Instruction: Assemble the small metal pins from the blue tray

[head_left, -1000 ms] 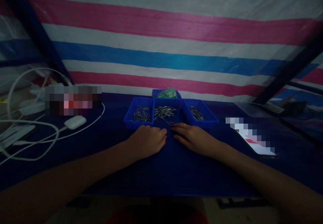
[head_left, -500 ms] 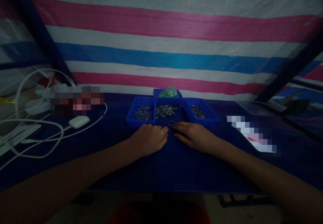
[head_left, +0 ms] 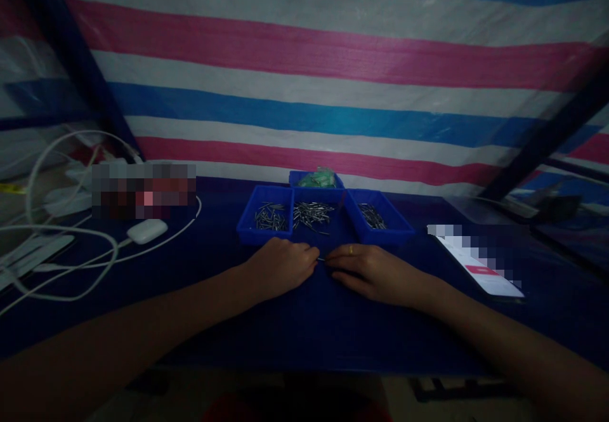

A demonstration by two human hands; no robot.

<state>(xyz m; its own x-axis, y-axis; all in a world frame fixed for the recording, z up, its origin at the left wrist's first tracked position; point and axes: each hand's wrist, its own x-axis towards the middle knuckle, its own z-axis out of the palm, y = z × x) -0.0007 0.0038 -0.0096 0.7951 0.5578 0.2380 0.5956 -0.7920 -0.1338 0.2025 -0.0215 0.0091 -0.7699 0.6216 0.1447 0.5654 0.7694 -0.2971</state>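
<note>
A thin metal pin [head_left: 321, 259] bridges the small gap between my two hands, low over the blue table. My left hand [head_left: 285, 262] is closed, its fingertips at the pin's left end. Fingers of my right hand [head_left: 368, 270], a ring on one, are pinched together at the other end. Just beyond lies a loose pile of similar metal pins [head_left: 311, 214]. It is flanked by a left blue bin [head_left: 245, 222] and a right blue bin [head_left: 397, 219], both holding more pins. The pins' exact kind is too small to tell.
Behind the pile stands another blue bin [head_left: 297, 178] with green plastic bags [head_left: 321, 178]. A phone [head_left: 490, 276] lies to the right. White cables [head_left: 114, 250] and a white charger-like block [head_left: 147, 231] are at left. A striped sheet [head_left: 304, 98] hangs behind the table [head_left: 304, 327].
My right hand has drawn back from the pile toward me with the pin at its fingertips. The pin's left end now meets my left hand, and the view has tilted slightly.
</note>
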